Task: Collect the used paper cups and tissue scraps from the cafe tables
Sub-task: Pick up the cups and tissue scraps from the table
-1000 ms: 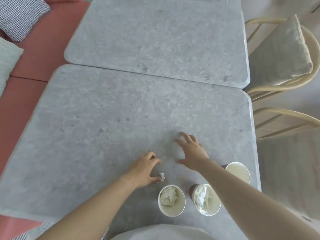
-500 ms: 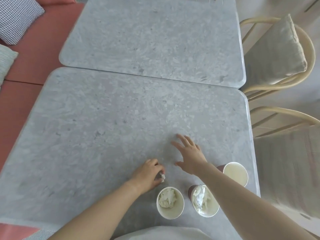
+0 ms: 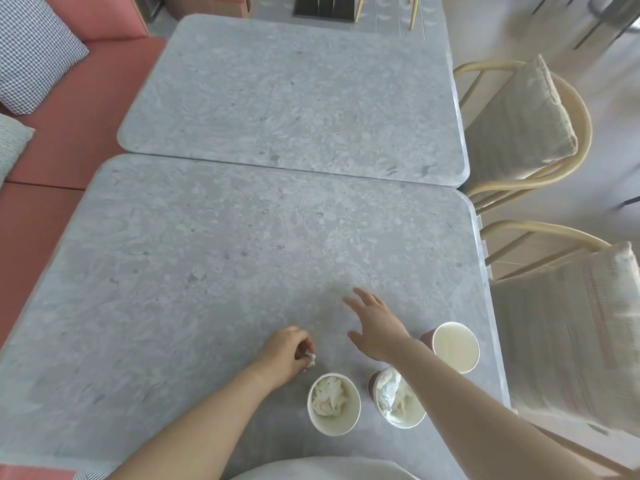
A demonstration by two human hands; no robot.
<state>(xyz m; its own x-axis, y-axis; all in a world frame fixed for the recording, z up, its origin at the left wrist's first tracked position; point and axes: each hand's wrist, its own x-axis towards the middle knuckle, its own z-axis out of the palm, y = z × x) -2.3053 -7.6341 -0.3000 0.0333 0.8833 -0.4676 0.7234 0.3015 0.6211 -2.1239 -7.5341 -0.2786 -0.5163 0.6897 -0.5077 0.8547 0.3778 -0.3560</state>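
Three paper cups stand near the front right of the near grey table (image 3: 207, 271). One white cup (image 3: 334, 403) holds crumpled tissue. A red-sided cup (image 3: 398, 398) beside it also holds tissue, partly hidden by my right forearm. A third cup (image 3: 455, 346) at the right looks empty. My left hand (image 3: 285, 353) pinches a small tissue scrap (image 3: 310, 358) just above the table, left of the cups. My right hand (image 3: 375, 327) hovers over the table with fingers spread and nothing in it.
A second grey table (image 3: 294, 98) butts against the far edge. Two wooden chairs with cushions (image 3: 519, 123) (image 3: 571, 323) stand along the right side. A red bench (image 3: 69, 109) with checked pillows runs along the left.
My left hand's fingers have closed around the tissue scrap that lay beside them. My right hand has stayed spread over the table. The view has tilted up a little.
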